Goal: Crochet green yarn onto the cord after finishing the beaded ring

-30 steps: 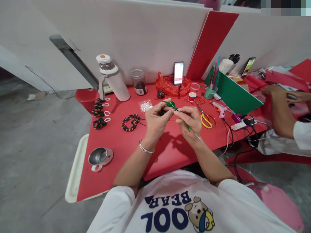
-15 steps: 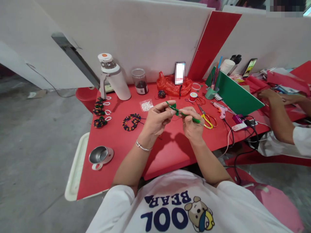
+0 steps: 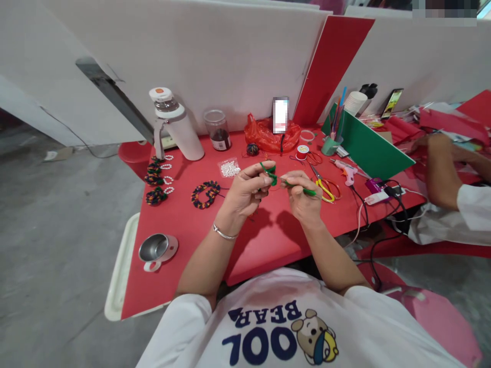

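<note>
Green yarn point(image 3: 273, 176) is pinched in the left hand point(image 3: 248, 190), while the right hand point(image 3: 305, 197) grips a green-handled hook point(image 3: 307, 191) just beside!

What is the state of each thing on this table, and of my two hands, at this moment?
Left hand: pinching green yarn
Right hand: holding green-handled tool
Metal-lined cup: upright, uncovered
White flask: standing, top on
Clear jar: standing, partly filled with something dark
Near phone: upright, screen lit
Scissors: lying down, unheld
Glue gun: lying down, unheld; heat cannot be told
</note>
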Demonstrator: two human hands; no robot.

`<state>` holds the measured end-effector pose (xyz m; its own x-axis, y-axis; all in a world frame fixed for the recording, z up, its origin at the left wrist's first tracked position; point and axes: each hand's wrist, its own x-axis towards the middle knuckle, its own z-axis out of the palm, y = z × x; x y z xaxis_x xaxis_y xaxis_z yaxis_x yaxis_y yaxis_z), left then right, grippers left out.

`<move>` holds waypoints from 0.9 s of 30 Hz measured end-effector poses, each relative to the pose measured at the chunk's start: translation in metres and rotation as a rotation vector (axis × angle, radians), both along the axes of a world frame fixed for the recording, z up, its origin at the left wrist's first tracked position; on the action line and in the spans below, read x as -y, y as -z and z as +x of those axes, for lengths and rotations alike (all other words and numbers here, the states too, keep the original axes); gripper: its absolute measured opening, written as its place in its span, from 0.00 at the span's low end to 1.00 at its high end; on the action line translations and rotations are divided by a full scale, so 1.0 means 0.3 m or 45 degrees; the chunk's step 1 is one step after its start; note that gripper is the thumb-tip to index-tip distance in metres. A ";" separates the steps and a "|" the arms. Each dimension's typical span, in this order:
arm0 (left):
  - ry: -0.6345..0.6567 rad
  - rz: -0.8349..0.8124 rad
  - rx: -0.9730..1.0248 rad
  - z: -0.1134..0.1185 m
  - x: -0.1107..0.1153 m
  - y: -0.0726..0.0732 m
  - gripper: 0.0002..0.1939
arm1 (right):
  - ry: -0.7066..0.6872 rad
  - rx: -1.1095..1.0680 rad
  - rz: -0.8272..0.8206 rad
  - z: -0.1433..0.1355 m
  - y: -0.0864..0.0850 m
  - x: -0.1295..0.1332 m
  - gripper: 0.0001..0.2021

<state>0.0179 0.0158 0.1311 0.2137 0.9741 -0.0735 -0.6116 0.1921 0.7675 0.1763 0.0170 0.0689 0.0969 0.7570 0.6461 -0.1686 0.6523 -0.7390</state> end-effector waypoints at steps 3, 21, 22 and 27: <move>0.019 0.004 -0.010 -0.005 0.001 -0.001 0.20 | -0.043 -0.010 0.073 0.016 -0.008 -0.001 0.10; 0.203 0.109 -0.028 -0.047 -0.006 -0.005 0.17 | -0.113 0.393 0.290 0.114 -0.098 0.013 0.11; 0.219 0.111 -0.035 -0.051 -0.008 -0.004 0.17 | -0.136 0.411 0.304 0.119 -0.106 0.013 0.11; 0.330 0.099 -0.070 -0.071 -0.017 0.003 0.18 | -0.268 0.479 0.305 0.148 -0.140 0.007 0.11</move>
